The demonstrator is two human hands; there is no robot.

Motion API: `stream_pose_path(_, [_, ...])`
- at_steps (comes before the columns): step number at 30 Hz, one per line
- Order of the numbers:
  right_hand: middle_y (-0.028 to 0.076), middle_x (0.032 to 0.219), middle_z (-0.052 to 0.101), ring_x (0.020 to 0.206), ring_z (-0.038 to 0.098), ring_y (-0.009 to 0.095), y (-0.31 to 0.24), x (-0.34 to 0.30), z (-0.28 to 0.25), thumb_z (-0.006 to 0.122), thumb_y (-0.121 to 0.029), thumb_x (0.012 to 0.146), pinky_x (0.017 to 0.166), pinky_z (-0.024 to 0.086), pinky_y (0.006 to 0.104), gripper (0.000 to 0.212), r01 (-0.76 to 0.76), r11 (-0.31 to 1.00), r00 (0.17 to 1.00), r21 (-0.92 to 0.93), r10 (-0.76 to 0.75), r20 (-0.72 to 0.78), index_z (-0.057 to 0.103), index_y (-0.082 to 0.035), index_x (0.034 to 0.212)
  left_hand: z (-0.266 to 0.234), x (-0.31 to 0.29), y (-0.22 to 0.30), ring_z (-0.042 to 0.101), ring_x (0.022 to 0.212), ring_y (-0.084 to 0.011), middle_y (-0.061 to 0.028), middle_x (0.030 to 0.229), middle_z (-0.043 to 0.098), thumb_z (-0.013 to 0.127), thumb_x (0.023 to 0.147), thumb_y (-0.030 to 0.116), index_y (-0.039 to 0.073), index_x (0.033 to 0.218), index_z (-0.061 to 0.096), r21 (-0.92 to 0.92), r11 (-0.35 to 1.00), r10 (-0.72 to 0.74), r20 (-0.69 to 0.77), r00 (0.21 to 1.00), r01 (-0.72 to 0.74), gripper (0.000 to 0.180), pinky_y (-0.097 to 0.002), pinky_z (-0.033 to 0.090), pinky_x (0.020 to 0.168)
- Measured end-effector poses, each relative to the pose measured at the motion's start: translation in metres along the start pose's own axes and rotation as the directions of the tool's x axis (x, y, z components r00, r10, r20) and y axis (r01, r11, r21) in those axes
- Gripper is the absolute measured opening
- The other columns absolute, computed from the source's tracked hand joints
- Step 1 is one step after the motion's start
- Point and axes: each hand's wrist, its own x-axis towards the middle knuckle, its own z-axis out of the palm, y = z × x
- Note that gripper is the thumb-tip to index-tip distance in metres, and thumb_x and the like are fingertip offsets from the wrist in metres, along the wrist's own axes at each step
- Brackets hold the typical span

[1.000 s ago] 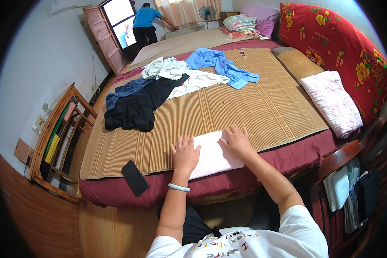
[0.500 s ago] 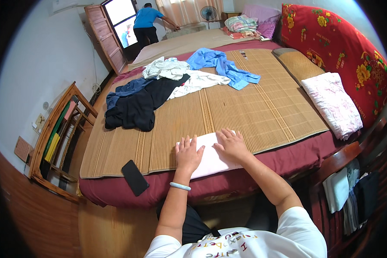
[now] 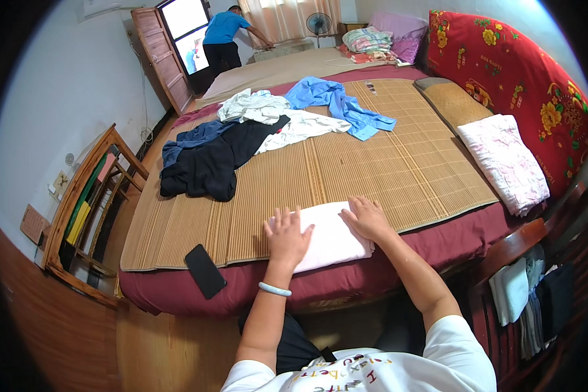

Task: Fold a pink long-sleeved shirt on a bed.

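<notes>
A folded pale pink cloth point(image 3: 331, 236), perhaps a garment, lies at the near edge of the bed, partly on the bamboo mat. My left hand point(image 3: 286, 236) rests on its left side, fingers spread. On its right side lies my right hand point(image 3: 367, 219), with the fingers stretched out over the edge of the cloth. A pale bangle point(image 3: 274, 289) circles my left wrist. Farther off is a loose heap with black clothing point(image 3: 202, 166), a patterned white garment point(image 3: 253, 104) and a light blue shirt point(image 3: 336, 101).
A black phone point(image 3: 205, 271) lies at the bed's near edge. Folded pink-white bedding point(image 3: 504, 163) sits at the right beside the red headboard point(image 3: 503, 78). Folded clothes point(image 3: 511, 293) rest on a dark wooden chair at lower right. Another person point(image 3: 225, 39) bends over beyond the bed.
My right hand has slid a little to the right across the pink cloth, showing more of its surface. My left hand stays on the left side, its fingers slightly more raised.
</notes>
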Motion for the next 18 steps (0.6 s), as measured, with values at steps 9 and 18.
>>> stream_pose_path(9, [0.018, 0.122, 0.065, 0.116, 0.061, 0.032, -0.014, 0.003, -0.034, 0.058, -0.035, 0.096, 0.101, 0.043, 0.0455, 0.044, 0.112, 0.985, 0.976, 0.128, -0.085, -0.199, 0.062, -0.001, 0.123, 0.008, -0.009, 0.028, 0.019, 0.146, -0.0466, -0.0255, 0.156, 0.028, 0.046, 0.095, 0.060, 0.008, 0.151, 0.035, -0.047, 0.998, 0.039, 0.084, 0.996, -0.035, 0.077, -0.0649, 0.014, 0.114])
stream_pose_path(18, [0.013, 0.069, 0.059, 0.063, 0.057, 0.028, 0.031, -0.134, -0.055, 0.065, -0.013, 0.091, 0.059, 0.043, 0.0386, 0.024, 0.252, 0.949, 0.811, 0.192, -0.099, -0.577, 0.057, 0.002, 0.074, 0.011, -0.009, 0.036, 0.015, 0.148, -0.0452, -0.0227, 0.157, 0.028, 0.047, 0.094, 0.060, 0.009, 0.151, 0.036, -0.096, 0.994, -0.037, 0.074, 0.997, 0.044, 0.078, -0.0643, 0.011, 0.115])
